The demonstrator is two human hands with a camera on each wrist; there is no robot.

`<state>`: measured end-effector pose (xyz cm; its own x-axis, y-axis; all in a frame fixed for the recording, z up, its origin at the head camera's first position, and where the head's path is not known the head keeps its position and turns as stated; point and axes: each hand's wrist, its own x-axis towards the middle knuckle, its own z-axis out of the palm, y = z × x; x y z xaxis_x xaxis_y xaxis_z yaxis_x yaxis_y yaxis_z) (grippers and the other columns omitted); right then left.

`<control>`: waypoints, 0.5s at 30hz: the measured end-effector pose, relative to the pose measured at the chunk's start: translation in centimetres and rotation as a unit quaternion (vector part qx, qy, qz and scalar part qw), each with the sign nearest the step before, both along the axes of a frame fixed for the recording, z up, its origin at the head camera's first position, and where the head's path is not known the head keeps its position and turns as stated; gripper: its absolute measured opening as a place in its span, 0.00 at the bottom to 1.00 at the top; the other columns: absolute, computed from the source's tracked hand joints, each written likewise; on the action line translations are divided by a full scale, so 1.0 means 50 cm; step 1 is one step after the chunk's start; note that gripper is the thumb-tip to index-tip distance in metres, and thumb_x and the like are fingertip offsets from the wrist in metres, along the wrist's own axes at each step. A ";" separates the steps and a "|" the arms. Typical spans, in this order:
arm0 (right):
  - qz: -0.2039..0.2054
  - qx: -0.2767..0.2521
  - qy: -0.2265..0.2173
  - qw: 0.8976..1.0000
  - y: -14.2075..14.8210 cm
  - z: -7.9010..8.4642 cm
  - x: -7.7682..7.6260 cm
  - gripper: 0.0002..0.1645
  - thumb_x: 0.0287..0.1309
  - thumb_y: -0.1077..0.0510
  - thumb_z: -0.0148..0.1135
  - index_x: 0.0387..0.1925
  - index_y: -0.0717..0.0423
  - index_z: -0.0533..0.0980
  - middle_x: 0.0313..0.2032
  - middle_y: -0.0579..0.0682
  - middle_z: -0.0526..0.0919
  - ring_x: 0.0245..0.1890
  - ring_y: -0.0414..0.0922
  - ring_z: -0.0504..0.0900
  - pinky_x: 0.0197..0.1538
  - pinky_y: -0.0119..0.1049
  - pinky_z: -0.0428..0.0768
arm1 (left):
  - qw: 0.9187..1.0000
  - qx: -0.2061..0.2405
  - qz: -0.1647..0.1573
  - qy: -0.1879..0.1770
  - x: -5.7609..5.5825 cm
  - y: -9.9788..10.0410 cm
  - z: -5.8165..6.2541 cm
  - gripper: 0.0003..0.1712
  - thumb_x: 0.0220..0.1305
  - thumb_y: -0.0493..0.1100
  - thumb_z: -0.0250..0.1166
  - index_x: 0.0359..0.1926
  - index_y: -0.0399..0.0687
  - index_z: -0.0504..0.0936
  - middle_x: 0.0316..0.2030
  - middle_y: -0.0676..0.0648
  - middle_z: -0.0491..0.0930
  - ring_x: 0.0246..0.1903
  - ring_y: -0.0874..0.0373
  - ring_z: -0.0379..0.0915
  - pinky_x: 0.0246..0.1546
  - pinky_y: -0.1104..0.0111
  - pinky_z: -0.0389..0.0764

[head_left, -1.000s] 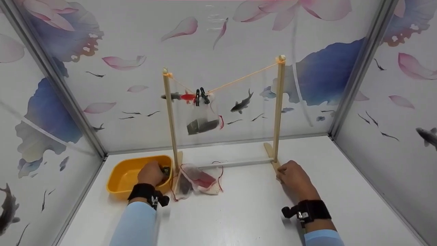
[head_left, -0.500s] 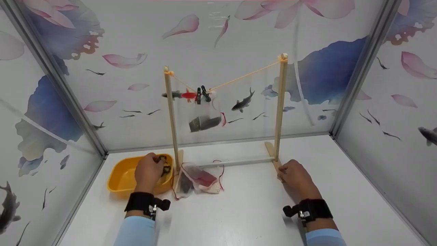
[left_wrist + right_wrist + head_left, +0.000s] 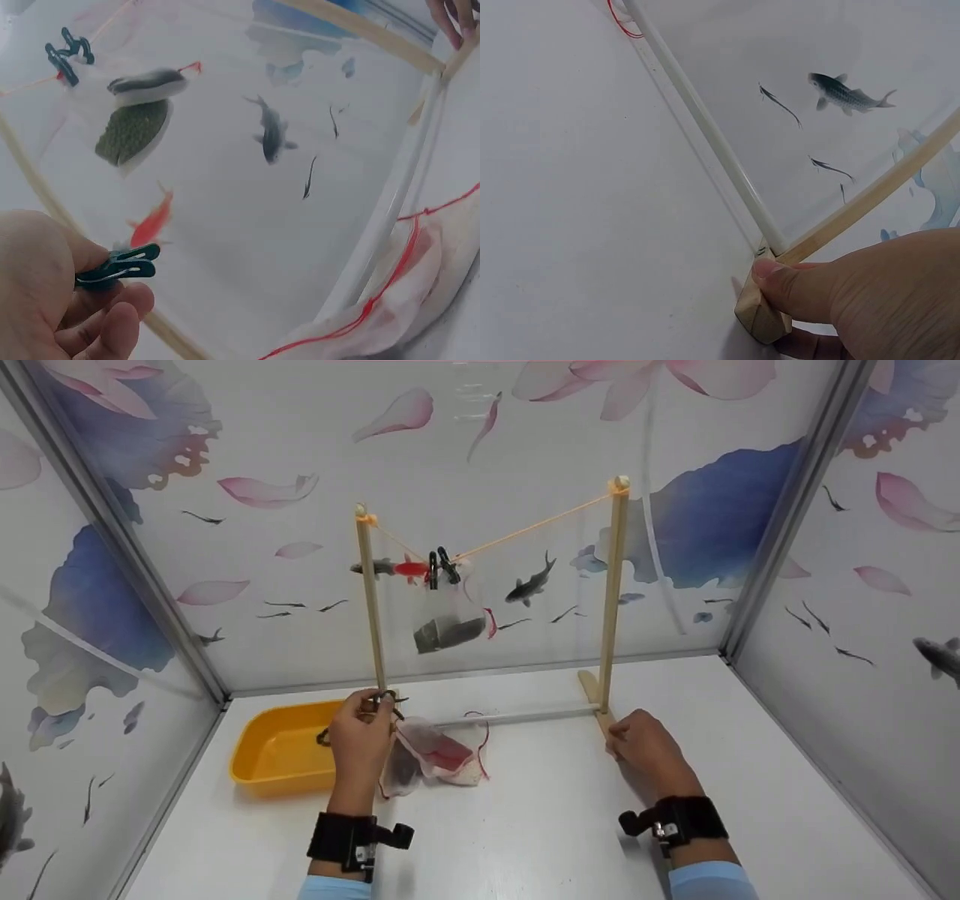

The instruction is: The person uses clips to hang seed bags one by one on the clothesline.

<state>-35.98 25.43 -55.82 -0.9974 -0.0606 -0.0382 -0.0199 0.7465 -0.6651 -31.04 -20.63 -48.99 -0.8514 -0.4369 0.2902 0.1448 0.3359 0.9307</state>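
Observation:
My left hand (image 3: pixel 361 742) pinches a dark green clothespin (image 3: pixel 120 266) between thumb and fingers, in front of the left wooden post (image 3: pixel 371 607). With thumb and fingers, my right hand (image 3: pixel 649 746) grips the wooden foot (image 3: pixel 761 311) of the stand at its right end. On the sagging orange string (image 3: pixel 540 529) hangs a mesh drawstring bag (image 3: pixel 454 607), held by two dark clothespins (image 3: pixel 433 570); something dark green fills its bottom. More mesh bags (image 3: pixel 450 757) with red cords lie on the table by the left post, partly behind my left hand.
A yellow basin (image 3: pixel 281 784) stands at the left, with another dark clothespin (image 3: pixel 324 736) showing beside my wrist. A white rod (image 3: pixel 525 716) joins the two posts low down. Printed panels enclose the white table (image 3: pixel 525 840) at the back and sides.
My left hand has come up out of the yellow basin and moved right to the left post, carrying a clothespin. My right hand has stayed on the stand's foot.

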 end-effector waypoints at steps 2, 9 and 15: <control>-0.001 0.001 -0.002 1.000 -0.004 -0.003 0.002 0.22 0.80 0.59 0.68 0.66 0.69 0.84 0.57 0.61 0.91 0.59 0.55 0.89 0.64 0.54 0.87 | 0.999 0.030 -0.023 -0.008 0.005 0.015 -0.004 0.12 0.79 0.42 0.74 0.56 0.42 0.89 0.40 0.41 0.89 0.32 0.48 0.89 0.31 0.69 0.88; 0.032 0.011 0.015 0.999 -0.010 -0.005 -0.005 0.12 0.81 0.60 0.67 0.51 0.64 0.91 0.49 0.58 0.89 0.47 0.50 0.87 0.55 0.47 0.87 | 0.996 0.070 -0.049 -0.014 0.029 0.051 -0.016 0.11 0.75 0.42 0.78 0.46 0.40 0.86 0.36 0.42 0.93 0.29 0.53 0.92 0.28 0.63 0.91; 0.019 0.022 -0.004 1.000 0.013 0.003 -0.007 0.19 0.82 0.54 0.66 0.58 0.65 0.90 0.57 0.63 0.87 0.58 0.58 0.86 0.64 0.57 0.86 | 0.993 0.097 -0.066 -0.013 0.029 0.098 -0.010 0.10 0.75 0.39 0.78 0.42 0.39 0.85 0.36 0.40 0.93 0.30 0.48 0.94 0.32 0.58 0.94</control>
<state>-36.32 26.09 -55.69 -0.9941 -0.0965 -0.0503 -0.0431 0.7733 -0.6326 -29.59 -15.72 -49.49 -0.9112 -0.3662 0.1886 0.1511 0.1289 0.9801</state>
